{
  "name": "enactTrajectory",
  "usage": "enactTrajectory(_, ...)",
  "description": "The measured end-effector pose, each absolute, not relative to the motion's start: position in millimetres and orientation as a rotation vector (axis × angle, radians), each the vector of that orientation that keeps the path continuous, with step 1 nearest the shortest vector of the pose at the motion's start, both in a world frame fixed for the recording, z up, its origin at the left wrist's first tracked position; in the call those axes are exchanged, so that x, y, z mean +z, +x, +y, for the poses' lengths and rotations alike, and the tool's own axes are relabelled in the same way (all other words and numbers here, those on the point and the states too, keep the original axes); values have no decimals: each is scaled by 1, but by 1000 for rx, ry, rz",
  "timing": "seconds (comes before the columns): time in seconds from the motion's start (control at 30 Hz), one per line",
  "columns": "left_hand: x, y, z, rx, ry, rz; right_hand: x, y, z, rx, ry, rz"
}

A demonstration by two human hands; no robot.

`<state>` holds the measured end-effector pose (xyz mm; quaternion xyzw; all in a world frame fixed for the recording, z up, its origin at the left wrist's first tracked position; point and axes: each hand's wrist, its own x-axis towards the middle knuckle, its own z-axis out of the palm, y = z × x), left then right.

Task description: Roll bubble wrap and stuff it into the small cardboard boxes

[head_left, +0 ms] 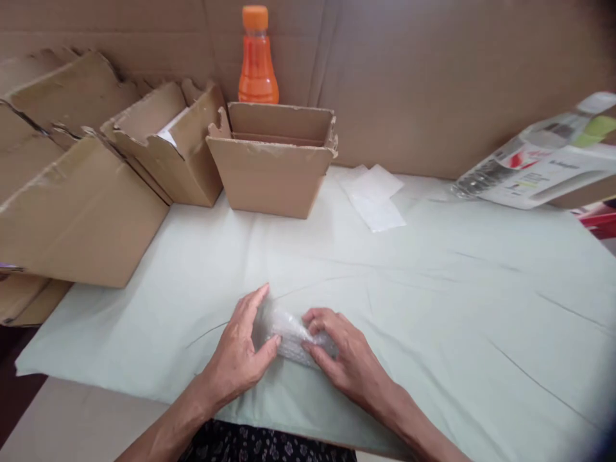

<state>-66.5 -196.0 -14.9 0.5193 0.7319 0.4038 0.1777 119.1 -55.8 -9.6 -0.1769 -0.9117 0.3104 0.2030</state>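
Note:
A piece of clear bubble wrap (291,340) lies bunched on the pale green cloth near the front edge, between my two hands. My left hand (243,346) is at its left end, fingers stretched out and thumb apart, the thumb tip touching the wrap. At the right end, my right hand (344,346) has its fingers curled, with thumb and fingertips pinching the wrap. Whether anything lies inside the wrap, I cannot tell.
Cardboard bins (272,176) stand at the back and left. Behind one is an orange bottle (258,70). White plastic sheets (373,196) lie right of the bins. A clear bottle (514,154) and a white jug (553,173) lean at the far right.

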Motion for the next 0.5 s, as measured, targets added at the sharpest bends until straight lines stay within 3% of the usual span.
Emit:
enactTrajectory(0.13,-2,-67,-190,1169,1294,1748,0,126,-55,993,-515,-2499)
enactTrajectory(0.3,9,-76,-176,1112,1373,1717,7,130,-44,1173,-561,-2474)
enactTrajectory(0.5,45,-144,-136,1300,1913,2160,-11,134,-27,1162,-929,-2292)
